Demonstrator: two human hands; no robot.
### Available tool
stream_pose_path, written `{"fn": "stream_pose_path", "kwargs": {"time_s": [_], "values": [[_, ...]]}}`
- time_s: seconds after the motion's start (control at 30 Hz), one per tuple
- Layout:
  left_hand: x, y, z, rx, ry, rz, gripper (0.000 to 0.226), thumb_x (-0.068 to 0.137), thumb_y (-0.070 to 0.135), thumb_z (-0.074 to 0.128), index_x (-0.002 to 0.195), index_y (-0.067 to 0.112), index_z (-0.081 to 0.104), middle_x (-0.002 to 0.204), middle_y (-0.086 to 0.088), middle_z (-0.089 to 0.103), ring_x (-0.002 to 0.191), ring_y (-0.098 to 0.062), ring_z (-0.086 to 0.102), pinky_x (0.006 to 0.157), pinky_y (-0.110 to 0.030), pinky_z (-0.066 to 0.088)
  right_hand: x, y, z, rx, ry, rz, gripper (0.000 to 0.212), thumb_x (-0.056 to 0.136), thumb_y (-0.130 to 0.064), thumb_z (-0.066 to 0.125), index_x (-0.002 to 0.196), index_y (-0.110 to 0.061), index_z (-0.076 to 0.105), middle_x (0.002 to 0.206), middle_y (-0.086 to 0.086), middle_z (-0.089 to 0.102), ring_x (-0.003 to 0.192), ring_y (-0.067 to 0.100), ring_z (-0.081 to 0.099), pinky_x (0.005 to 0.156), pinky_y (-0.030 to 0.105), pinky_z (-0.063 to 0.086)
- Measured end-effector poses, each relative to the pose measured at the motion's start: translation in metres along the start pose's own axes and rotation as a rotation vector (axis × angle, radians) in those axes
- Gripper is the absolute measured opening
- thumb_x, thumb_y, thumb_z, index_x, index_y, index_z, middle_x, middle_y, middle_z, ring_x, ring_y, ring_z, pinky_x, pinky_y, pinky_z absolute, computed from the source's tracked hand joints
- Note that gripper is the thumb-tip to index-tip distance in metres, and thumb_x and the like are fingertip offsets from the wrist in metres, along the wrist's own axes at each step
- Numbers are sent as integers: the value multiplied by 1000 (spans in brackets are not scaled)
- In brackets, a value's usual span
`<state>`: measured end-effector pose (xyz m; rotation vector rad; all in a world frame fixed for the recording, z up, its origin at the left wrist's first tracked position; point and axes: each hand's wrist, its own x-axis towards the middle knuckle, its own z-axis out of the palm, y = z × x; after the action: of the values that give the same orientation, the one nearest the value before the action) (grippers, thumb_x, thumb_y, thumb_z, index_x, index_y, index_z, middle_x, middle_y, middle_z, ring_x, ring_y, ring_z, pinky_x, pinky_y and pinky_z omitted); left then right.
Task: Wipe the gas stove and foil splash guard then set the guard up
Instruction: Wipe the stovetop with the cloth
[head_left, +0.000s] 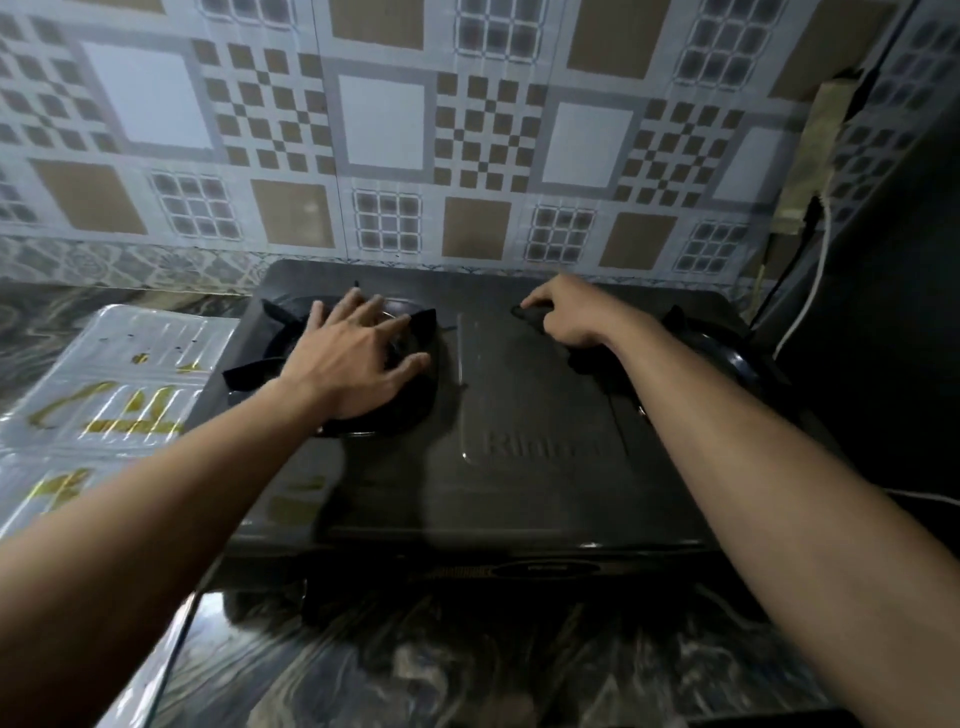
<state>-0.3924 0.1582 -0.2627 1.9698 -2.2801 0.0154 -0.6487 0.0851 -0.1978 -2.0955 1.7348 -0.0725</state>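
Covering the whole upper field is the patterned wall (384, 119), a grid of white, tan and checkered squares that runs down to the back edge of the counter. Below it lies the dark marbled counter (415, 665), which carries everything else you see. The black gas stove (519, 467) sits on that counter with its rear edge close to the wall; faint raised lettering shows on its centre panel but is too blurred to read. To the stove's left, the foil splash guard (119, 384) lies flat on the counter, its right edge touching or just beside the stove's left side, with gold markings and a few dark specks on its shiny surface. At far right a white cable (810, 296) hangs down beside a dark upright surface.

Your left hand (358, 358) rests palm-down on the left burner grate (249, 371), fingers spread and unclenched, gripping nothing. Your right hand (571, 312) is curled over a dark cloth (587, 356) pressed on the stove top between the two burners, toward the back; the fingers are bent down onto it and a dark tip shows under the forefinger. The right burner (722, 353) lies just beyond your right wrist, partly hidden by the forearm.
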Motion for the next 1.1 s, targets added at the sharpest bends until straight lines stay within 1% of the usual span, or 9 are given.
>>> {"fn": "stream_pose_path", "kwargs": {"time_s": [0.13,0.2,0.27,0.37,0.43,0.5,0.7,0.9,1.1], "values": [[-3,-12,3,-15,-140,-28,89,81,86,12,156,39,14,166,-8,5,152,-35,1,115,-67,4,-74,13,27,72,64,121,56,91,-1,42,141,-24,52,147,7,48,117,29,56,76,26,44],[-1,-16,8,-40,-185,-23,92,78,88,9,156,39,8,167,-7,1,152,-35,0,114,-69,4,-115,21,52,62,160,185,55,91,-8,45,142,-26,51,146,8,49,127,29,51,92,26,43],[0,-17,11,-72,-203,1,93,79,87,10,157,35,6,167,-7,0,152,-34,-1,114,-70,3,-148,31,82,19,244,231,52,92,-15,46,143,-24,49,148,8,48,135,28,45,106,29,36],[0,-19,11,-86,-189,45,94,82,85,12,158,31,7,167,-6,0,152,-33,-3,115,-69,0,-173,41,120,43,351,270,49,101,-21,36,149,-19,38,159,3,31,146,20,29,119,33,20],[1,-23,9,-64,-174,68,95,81,86,12,158,31,6,167,-7,0,152,-34,-5,115,-69,-3,-176,35,137,58,432,339,48,104,-22,31,151,-16,36,161,3,28,148,18,24,121,33,11],[4,-29,5,-31,-171,85,100,76,90,10,157,33,6,167,-8,0,152,-35,-7,113,-71,-6,-177,17,154,44,519,368,47,103,-22,31,149,-14,38,159,6,32,147,19,27,121,33,12],[9,-42,1,20,-237,82,115,58,101,2,156,40,2,167,-4,-5,151,-38,-10,110,-73,-11,-168,-61,211,6,767,293,47,96,-24,33,132,-6,58,141,14,56,133,26,48,116,40,28],[15,-49,3,-8,-253,92,107,63,98,5,155,44,4,167,-3,-4,151,-37,-7,111,-72,-9,-158,-112,224,-41,723,234,49,96,-28,32,134,-9,58,142,9,56,134,22,47,118,37,26],[13,-51,3,-28,-272,97,102,65,97,4,154,48,2,167,-2,-2,151,-39,-5,110,-73,-11,-151,-159,230,-81,590,71,52,98,-29,30,140,-8,52,147,12,50,138,22,43,119,36,24]]}}
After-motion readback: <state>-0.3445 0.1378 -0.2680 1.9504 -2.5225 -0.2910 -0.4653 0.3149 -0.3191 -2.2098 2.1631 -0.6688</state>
